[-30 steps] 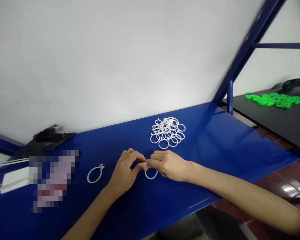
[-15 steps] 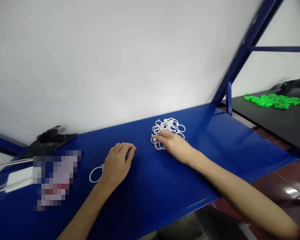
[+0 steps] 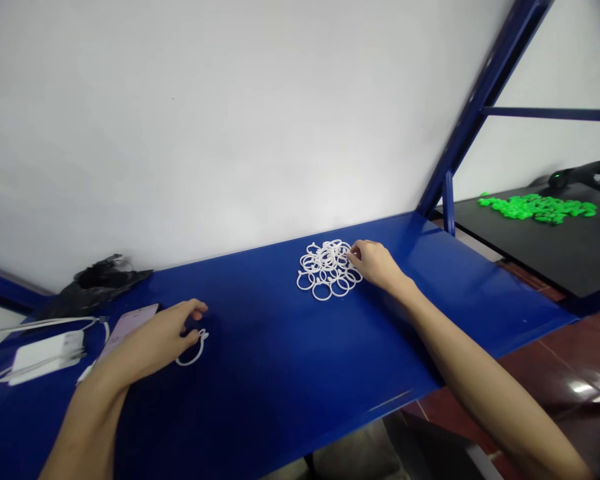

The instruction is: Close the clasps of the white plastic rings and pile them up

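A pile of several white plastic rings (image 3: pixel 325 270) lies on the blue shelf (image 3: pixel 290 360) near the wall. My right hand (image 3: pixel 377 265) reaches to the pile's right edge, thumb and forefinger pinched on one ring there. A single white ring (image 3: pixel 194 351) with a small clasp lies apart at the left. My left hand (image 3: pixel 153 339) rests palm down over its left part, fingers loosely spread and fingertips touching it. Whatever is under that palm is hidden.
A pale phone (image 3: pixel 129 321), a white charger (image 3: pixel 44 351) with its cable and a crumpled black bag (image 3: pixel 97 280) lie at the shelf's left end. A slanted blue post (image 3: pixel 480 100) rises at the right. Beyond it, green pieces (image 3: pixel 535 207) lie on a black table (image 3: pixel 555 250).
Both hands held one ring together at the shelf's front. They parted: my left hand moved left to the lone ring, my right hand went to the pile's right edge.
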Action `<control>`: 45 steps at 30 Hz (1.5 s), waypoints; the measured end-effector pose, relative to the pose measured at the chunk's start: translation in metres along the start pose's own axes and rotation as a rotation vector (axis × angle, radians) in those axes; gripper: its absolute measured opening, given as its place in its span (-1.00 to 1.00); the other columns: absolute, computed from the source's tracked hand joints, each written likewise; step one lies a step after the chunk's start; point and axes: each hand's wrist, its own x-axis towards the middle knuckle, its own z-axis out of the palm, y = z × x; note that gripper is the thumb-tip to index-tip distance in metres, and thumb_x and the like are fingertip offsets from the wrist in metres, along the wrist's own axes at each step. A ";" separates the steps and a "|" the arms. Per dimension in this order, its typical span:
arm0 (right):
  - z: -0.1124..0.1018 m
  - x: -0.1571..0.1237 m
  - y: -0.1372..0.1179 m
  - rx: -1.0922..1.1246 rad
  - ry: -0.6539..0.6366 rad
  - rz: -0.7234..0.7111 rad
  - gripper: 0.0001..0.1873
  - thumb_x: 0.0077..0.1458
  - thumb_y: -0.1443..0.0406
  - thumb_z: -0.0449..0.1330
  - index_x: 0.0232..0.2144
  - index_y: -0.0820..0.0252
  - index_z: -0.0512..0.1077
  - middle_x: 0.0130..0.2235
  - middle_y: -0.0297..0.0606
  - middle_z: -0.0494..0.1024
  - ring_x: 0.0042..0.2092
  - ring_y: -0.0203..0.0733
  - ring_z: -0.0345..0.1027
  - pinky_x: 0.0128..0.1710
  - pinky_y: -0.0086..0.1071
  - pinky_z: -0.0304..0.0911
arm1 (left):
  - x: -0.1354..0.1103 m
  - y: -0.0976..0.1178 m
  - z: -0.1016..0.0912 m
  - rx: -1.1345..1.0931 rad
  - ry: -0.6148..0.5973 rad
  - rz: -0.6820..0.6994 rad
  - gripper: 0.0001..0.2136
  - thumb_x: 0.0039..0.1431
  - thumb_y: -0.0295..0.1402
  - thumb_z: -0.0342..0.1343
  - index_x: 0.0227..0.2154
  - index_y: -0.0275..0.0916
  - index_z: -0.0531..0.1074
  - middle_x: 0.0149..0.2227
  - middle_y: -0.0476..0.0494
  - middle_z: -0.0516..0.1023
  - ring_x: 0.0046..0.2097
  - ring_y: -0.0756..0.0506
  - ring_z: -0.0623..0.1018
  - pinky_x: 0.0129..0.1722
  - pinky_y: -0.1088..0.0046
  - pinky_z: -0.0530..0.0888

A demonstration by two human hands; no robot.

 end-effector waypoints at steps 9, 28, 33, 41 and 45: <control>-0.007 0.001 0.001 -0.007 0.045 0.021 -0.78 0.25 0.22 0.13 -0.27 0.26 0.49 -0.28 -0.12 0.54 -0.28 -0.16 0.39 -0.27 -0.33 0.20 | 0.005 0.002 0.005 -0.124 0.019 0.126 -0.83 0.00 -0.29 0.05 -0.34 -0.08 0.49 -0.35 -0.07 0.57 -0.33 -0.15 0.55 -0.30 0.37 0.43; 0.017 -0.061 -0.089 0.383 -0.323 -0.775 -0.71 0.39 0.27 -0.01 -0.07 0.26 0.47 -0.20 -0.15 0.55 -0.22 -0.23 0.41 -0.20 -0.35 0.32 | -0.003 0.124 0.049 -0.669 0.081 0.237 -0.81 0.10 -0.19 0.23 -0.36 -0.17 0.41 -0.50 0.10 0.50 -0.46 0.01 0.46 -0.43 0.50 0.37; 0.020 -0.064 -0.091 0.318 -0.314 -0.872 -0.65 0.40 0.28 -0.07 -0.19 0.29 0.50 -0.29 -0.17 0.51 -0.28 -0.22 0.36 -0.26 -0.35 0.29 | -0.004 0.126 0.049 -0.700 0.050 0.304 -0.89 0.17 -0.23 0.18 -0.33 -0.14 0.48 -0.48 0.09 0.52 -0.45 0.02 0.47 -0.43 0.52 0.37; 0.012 -0.069 -0.097 0.440 -0.180 -0.693 -0.55 0.31 0.05 0.07 -0.01 0.28 0.45 -0.10 -0.09 0.51 -0.14 -0.15 0.43 -0.15 -0.28 0.39 | -0.004 0.125 0.043 -0.626 0.224 0.202 -0.70 0.24 -0.06 0.08 -0.45 -0.18 0.39 -0.53 0.07 0.46 -0.49 0.02 0.43 -0.47 0.51 0.34; 0.016 -0.071 -0.097 0.464 -0.205 -0.745 -0.63 0.34 0.14 0.06 0.01 0.29 0.42 -0.22 -0.15 0.53 -0.25 -0.19 0.44 -0.25 -0.32 0.41 | -0.003 0.124 0.046 -0.682 0.206 0.125 -0.72 0.25 -0.08 0.08 -0.43 -0.18 0.36 -0.52 0.07 0.47 -0.48 0.02 0.44 -0.46 0.51 0.34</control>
